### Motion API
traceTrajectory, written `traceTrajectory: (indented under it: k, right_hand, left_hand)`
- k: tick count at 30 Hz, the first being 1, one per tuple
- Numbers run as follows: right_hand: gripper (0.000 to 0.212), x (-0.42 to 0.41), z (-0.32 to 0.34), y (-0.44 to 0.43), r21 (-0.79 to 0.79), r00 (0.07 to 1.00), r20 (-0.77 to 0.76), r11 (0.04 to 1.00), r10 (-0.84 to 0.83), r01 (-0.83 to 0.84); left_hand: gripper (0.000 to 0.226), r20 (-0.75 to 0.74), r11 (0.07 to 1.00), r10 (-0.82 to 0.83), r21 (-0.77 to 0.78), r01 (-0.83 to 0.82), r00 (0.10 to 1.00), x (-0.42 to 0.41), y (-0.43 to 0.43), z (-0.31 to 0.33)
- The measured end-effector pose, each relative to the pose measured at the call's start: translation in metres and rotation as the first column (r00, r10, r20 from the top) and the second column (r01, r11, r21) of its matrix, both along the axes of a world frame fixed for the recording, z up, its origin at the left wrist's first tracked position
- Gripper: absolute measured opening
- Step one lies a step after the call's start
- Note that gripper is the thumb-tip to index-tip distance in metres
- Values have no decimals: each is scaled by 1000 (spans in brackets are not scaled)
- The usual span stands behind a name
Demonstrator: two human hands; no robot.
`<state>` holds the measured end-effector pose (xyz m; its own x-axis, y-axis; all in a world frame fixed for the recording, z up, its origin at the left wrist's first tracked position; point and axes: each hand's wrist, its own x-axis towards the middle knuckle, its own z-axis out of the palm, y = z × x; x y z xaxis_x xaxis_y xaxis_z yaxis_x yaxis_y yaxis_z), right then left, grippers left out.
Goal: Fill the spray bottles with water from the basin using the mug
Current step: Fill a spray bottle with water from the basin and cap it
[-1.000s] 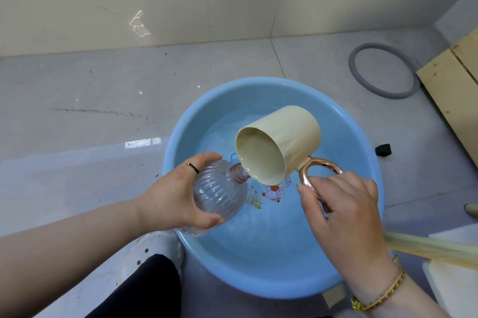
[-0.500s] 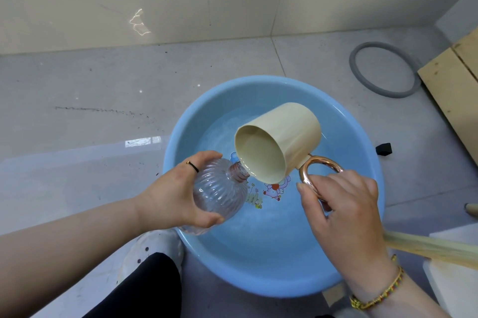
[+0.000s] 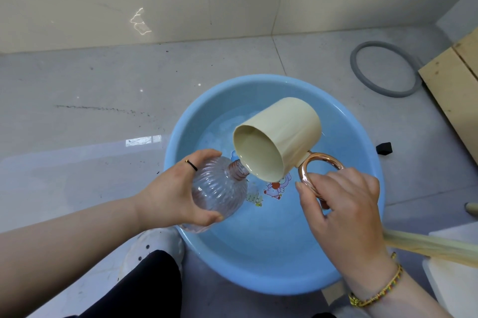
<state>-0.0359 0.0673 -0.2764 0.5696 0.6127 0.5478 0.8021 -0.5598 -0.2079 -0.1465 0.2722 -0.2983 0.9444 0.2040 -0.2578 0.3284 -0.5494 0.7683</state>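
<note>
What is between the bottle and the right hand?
In the head view, the basin floor with its cartoon print shows between the bottle and the right hand; the mug rim overhangs it.

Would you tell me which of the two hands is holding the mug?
The right hand, gripping the cream mug by its handle; the left hand holds the clear bottle instead.
</note>
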Motion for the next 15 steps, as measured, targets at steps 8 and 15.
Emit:
traceTrajectory:
  k: [8, 15]
  right_hand:
    - [49, -1, -3, -1, 10, 999, 41, 1000, 8, -9]
    - [43, -2, -4, 1, 18, 999, 55, 1000, 1, -2]
  left_hand:
    - [79, 4, 1000, -8, -8, 8, 1000, 0, 0, -1]
    - [79, 6, 1000, -6, -10, 6, 1000, 0, 0, -1]
